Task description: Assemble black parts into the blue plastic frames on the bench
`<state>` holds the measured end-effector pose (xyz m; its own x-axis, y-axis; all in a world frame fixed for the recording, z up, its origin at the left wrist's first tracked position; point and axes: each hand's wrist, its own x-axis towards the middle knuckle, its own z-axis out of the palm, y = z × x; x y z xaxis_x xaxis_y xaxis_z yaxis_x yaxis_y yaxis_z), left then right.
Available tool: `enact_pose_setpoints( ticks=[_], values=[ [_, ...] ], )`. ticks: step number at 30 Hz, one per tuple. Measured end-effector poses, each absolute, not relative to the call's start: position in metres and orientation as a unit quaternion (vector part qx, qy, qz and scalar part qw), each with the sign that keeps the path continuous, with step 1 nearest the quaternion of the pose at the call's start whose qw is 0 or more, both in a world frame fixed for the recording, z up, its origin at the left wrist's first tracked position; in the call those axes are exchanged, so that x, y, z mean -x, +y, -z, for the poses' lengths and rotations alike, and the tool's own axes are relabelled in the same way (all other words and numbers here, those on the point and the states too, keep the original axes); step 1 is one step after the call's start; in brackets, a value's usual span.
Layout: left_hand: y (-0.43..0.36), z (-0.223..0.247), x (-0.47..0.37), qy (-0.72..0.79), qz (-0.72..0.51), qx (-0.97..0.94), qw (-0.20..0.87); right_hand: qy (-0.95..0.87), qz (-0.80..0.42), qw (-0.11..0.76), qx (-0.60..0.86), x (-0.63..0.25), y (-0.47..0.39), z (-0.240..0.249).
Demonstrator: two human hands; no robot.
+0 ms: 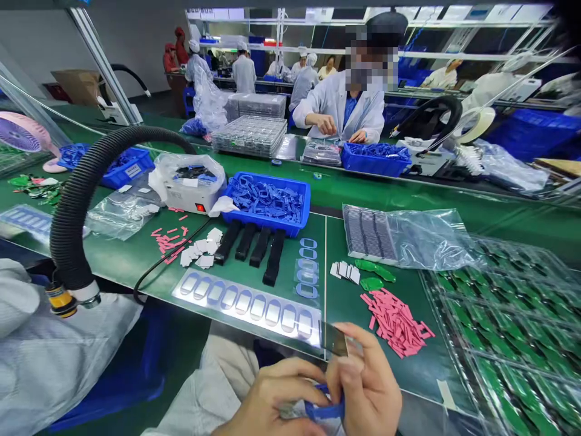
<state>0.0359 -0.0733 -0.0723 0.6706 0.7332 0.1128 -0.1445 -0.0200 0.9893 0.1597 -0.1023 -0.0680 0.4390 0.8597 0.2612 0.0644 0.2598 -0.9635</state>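
Note:
At the table's front edge, my left hand (276, 396) is closed around a small blue plastic frame (324, 412), its fingers partly covering it. Right beside it, my right hand (370, 387) has its fingertips against the same frame. A dark, thin flat strip (333, 339) sticks out to the left between my right thumb and index finger. Behind my hands lies a sheet of oval silver stickers (245, 303) with blue borders. A pile of pink strips (399, 324) is to the right of my right hand.
A blue bin (306, 212) holds many blue plastic parts, with several black straps (275, 257) before it. Trays of green boards (512, 327) stand at right. A black flexible hose (68, 200) arches at left. A co-worker (349, 115) sits opposite.

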Motion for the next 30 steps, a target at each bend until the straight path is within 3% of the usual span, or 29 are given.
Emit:
enact_pose_setpoints(
  ticks=[5,9,14,30],
  values=[
    [-0.072,0.055,-0.021,0.229,-0.223,-0.583,0.747,-0.48,-0.356,0.624,0.504,-0.17,-0.1,0.064],
    [-0.075,0.057,-0.026,0.2,-0.286,-0.348,0.87,-0.578,-0.229,0.613,0.488,-0.189,-0.1,0.057],
    [-0.077,0.058,-0.034,0.195,-0.32,-0.153,0.914,-0.729,-0.12,0.495,0.458,-0.202,-0.104,0.055],
    [-0.08,0.062,-0.035,0.242,-0.316,-0.209,0.893,-0.772,-0.18,0.399,0.461,-0.207,-0.105,0.057]
  ],
)
